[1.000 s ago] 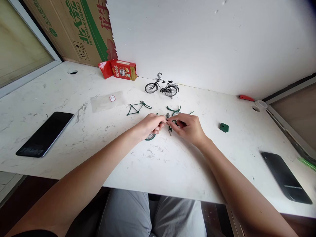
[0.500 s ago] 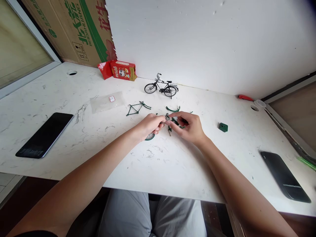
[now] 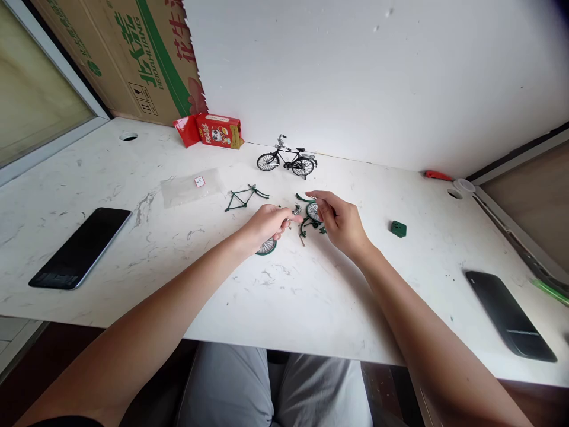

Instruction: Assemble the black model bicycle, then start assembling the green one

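My left hand (image 3: 267,222) is closed in a pinch on a small silver metal part (image 3: 296,209) at the table's middle. A green model wheel (image 3: 267,246) lies just under that hand. My right hand (image 3: 340,222) hovers beside it with fingers loosely curled and apart, over a second green wheel (image 3: 313,211) and green mudguard pieces (image 3: 309,224). A green bicycle frame (image 3: 243,197) lies to the left of the hands. A finished black model bicycle (image 3: 287,161) stands near the wall.
White marble table (image 3: 284,296). A black phone (image 3: 80,247) lies at the left, another black phone (image 3: 509,314) at the right. A clear plastic bag (image 3: 190,186), a red box (image 3: 216,130), a small green block (image 3: 398,228) and a red tool (image 3: 438,175) are scattered around.
My right hand has let go of the small part and drawn away to the right, fingers opening. My left hand still pinches the silver part.
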The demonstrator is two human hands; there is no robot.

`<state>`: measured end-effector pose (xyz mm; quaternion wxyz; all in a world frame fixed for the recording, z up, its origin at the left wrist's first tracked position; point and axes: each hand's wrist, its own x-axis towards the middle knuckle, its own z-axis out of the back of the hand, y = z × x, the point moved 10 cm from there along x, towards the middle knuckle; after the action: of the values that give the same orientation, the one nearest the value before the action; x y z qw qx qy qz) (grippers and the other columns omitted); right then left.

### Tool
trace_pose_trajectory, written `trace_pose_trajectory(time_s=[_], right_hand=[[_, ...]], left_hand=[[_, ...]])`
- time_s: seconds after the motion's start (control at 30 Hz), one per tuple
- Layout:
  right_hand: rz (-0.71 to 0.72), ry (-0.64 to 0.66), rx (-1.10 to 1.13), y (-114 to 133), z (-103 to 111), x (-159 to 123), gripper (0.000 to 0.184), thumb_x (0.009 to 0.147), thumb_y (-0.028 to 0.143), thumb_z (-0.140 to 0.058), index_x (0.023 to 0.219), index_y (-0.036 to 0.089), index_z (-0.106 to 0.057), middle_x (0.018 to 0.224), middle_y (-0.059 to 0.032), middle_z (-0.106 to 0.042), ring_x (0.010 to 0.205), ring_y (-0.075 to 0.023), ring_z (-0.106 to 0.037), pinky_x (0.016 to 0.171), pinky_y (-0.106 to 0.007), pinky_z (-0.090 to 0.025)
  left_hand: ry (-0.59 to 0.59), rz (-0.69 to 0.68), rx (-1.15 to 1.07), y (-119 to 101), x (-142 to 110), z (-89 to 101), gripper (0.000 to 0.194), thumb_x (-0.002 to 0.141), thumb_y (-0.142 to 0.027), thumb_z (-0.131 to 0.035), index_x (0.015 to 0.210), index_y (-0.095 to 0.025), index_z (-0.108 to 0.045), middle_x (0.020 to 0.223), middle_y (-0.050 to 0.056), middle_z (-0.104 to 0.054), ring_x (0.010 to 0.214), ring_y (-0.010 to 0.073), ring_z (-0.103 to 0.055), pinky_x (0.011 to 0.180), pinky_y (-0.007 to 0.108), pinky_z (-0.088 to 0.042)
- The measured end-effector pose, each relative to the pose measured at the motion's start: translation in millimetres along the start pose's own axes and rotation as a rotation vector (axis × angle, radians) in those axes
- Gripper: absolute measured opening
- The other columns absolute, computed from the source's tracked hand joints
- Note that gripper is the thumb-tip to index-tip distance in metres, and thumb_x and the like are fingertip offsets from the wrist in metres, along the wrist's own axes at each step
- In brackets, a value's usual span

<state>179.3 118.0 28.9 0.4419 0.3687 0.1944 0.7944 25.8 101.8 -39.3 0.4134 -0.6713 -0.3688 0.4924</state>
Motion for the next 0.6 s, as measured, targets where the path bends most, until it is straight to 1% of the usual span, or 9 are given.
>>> trace_pose_trajectory(time_s=[0.07,0.13,0.23,0.3,0.33,0.4,0.47,0.5,0.6], right_hand=[[-0.032,-0.036,0.017,-1.3,3.7,-1.1,0.033,0.11,0.047,-0.048,0.129,0.027,-0.065,0.064,0.004,-0.048,0.054,-0.015,-0.044,0.056,-0.032,-0.039],[-0.057,-0.082,0.075,-1.8,7.6,-1.7,0.028,0.106,0.045,-0.057,0.127,0.027,-0.06,0.062,0.0068,-0.045,0.053,-0.0136,-0.04,0.054,-0.03,-0.037],[-0.091,-0.121,0.218,-2.0,8.7,-1.3,0.02,0.099,0.042,-0.069,0.105,0.025,-0.063,0.066,0.0049,-0.051,0.058,-0.0128,-0.046,0.053,-0.028,-0.039],[-0.122,-0.144,0.31,-3.2,8.6,-1.1,0.023,0.092,0.042,-0.078,0.092,0.022,-0.067,0.071,0.0012,-0.057,0.063,-0.0134,-0.053,0.054,-0.027,-0.043],[-0.143,-0.146,0.354,-4.6,7.6,-1.1,0.025,0.09,0.044,-0.08,0.091,0.021,-0.07,0.073,-0.0002,-0.061,0.064,-0.0135,-0.054,0.053,-0.028,-0.044],[-0.173,-0.145,0.419,-7.0,6.1,-1.4,0.028,0.093,0.047,-0.078,0.099,0.02,-0.075,0.077,-0.0017,-0.064,0.059,-0.0124,-0.054,0.049,-0.028,-0.044],[-0.138,-0.159,0.423,-4.5,8.3,-1.4,0.03,0.098,0.05,-0.07,0.105,0.022,-0.077,0.085,-0.0037,-0.066,0.058,-0.0117,-0.055,0.047,-0.028,-0.044],[-0.095,-0.174,0.398,-0.9,11.0,-1.4,0.031,0.101,0.051,-0.066,0.105,0.023,-0.078,0.091,-0.0052,-0.066,0.062,-0.0126,-0.058,0.049,-0.029,-0.046],[0.042,-0.199,0.281,13.7,16.1,-2.8,0.036,0.104,0.053,-0.059,0.098,0.024,-0.079,0.103,-0.0097,-0.064,0.087,-0.0201,-0.066,0.059,-0.033,-0.054]], left_hand=[[-0.006,-0.014,0.003,-0.9,0.2,0.7,0.017,0.085,-0.02,-0.059,0.073,-0.014,-0.069,0.065,-0.002,-0.045,0.051,0.0076,-0.031,0.047,0.024,-0.024],[-0.007,-0.026,0.01,-1.1,0.8,1.1,0.018,0.084,-0.02,-0.059,0.069,-0.014,-0.066,0.066,-0.002,-0.045,0.051,0.0071,-0.031,0.047,0.024,-0.024],[-0.008,-0.032,0.018,-0.3,1.6,1.1,0.018,0.083,-0.019,-0.059,0.067,-0.014,-0.064,0.067,-0.001,-0.046,0.051,0.0066,-0.031,0.047,0.023,-0.024],[-0.014,-0.031,0.02,0.3,1.7,1.3,0.016,0.083,-0.019,-0.058,0.074,-0.013,-0.069,0.067,-0.002,-0.045,0.051,0.0069,-0.032,0.047,0.024,-0.024],[-0.016,-0.032,0.022,0.4,1.7,1.2,0.017,0.084,-0.019,-0.058,0.078,-0.012,-0.072,0.066,-0.002,-0.044,0.051,0.0071,-0.032,0.047,0.024,-0.024],[-0.021,-0.033,0.029,0.4,1.7,1.4,0.02,0.085,-0.02,-0.057,0.083,-0.01,-0.074,0.066,-0.002,-0.043,0.051,0.0071,-0.032,0.047,0.024,-0.024],[-0.02,-0.035,0.037,0.6,2.2,1.3,0.021,0.086,-0.021,-0.058,0.085,-0.01,-0.075,0.066,-0.002,-0.043,0.051,0.0072,-0.031,0.047,0.024,-0.024],[-0.016,-0.036,0.04,0.9,2.5,1.2,0.021,0.086,-0.022,-0.058,0.085,-0.01,-0.075,0.066,-0.003,-0.043,0.051,0.0074,-0.031,0.047,0.024,-0.024],[0.001,-0.038,0.064,2.2,3.5,0.8,0.02,0.086,-0.025,-0.059,0.085,-0.012,-0.075,0.066,-0.003,-0.043,0.051,0.008,-0.032,0.047,0.025,-0.025]])
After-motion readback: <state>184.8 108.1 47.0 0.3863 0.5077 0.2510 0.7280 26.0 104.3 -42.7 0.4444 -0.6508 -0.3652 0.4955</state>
